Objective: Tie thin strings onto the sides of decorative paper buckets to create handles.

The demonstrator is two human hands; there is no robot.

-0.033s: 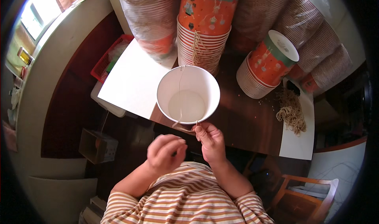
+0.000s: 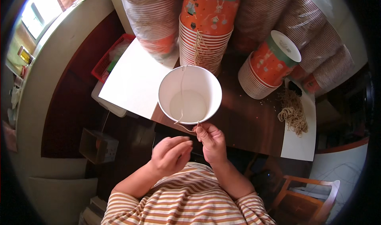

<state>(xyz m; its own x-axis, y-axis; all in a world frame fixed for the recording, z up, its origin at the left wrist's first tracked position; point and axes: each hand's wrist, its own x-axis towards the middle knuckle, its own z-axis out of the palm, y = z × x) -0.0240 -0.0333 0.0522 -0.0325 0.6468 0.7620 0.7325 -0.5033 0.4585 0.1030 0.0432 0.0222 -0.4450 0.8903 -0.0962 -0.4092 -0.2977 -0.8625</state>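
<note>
A white paper bucket (image 2: 214, 96) stands at the table's front edge with its open mouth facing me. A thin beige cord (image 2: 182, 86) runs from its far rim across the mouth to the near rim, and a loose length hangs over the front. My right hand (image 2: 212, 141) pinches the cord between thumb and fingers just below the near rim. To its left, my left hand (image 2: 171, 155) is closed, fingers curled in towards the right hand and apart from the bucket. Whatever its fingers may hold is hidden.
Behind the bucket rises a tall stack of orange and green paper buckets (image 2: 210, 14), cords draped down it. A shorter stack (image 2: 270, 66) stands at right, near a bundle of beige cords (image 2: 293, 114). Plastic-wrapped stacks (image 2: 149, 18) line the back. A wooden chair (image 2: 305, 197) is at lower right.
My left hand has moved slightly right, closer to my right hand. The cord across the mouth looks straighter, and the bucket has shifted a touch to the right.
</note>
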